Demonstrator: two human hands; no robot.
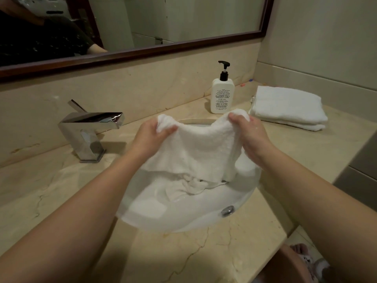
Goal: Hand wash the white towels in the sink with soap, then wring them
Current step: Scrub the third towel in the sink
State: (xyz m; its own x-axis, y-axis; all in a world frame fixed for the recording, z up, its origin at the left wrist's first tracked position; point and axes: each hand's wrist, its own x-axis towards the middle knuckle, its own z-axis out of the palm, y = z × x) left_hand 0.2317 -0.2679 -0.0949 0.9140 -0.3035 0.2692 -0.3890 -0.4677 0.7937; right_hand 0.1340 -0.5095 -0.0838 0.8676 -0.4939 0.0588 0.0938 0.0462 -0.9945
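The person is standing at the counter, holding a wet white towel (195, 148) up over the sink (183, 217). The left hand (152, 137) is gripping the towel's upper edge at about ten o'clock from the basin's centre, fingers curled round a bunch of cloth with the thumb pressing on the front. The right hand (247, 131) is gripping the other upper corner at about two o'clock, its fingers wrapped round the fabric too. The towel is sagging between the two hands and hanging down, with its lower end trailing into the bowl, where a crumpled part (188, 187) is lying on the white bottom. Whether that crumpled cloth is the same towel or a second one, I cannot tell.

A chrome overflow fitting (227, 210) is showing on the basin wall at about five o'clock. The angular chrome faucet (89, 131) is standing on the marble counter (214, 246) at about nine o'clock from the sink, well apart from the hands. At about one o'clock a white pump bottle (222, 94) with a black pump is standing upright just behind the towel's right corner. Further off toward two o'clock, a folded stack of white towels (287, 108) is lying flat on the counter. A dark-framed mirror (142, 23) is running along the wall at twelve o'clock.
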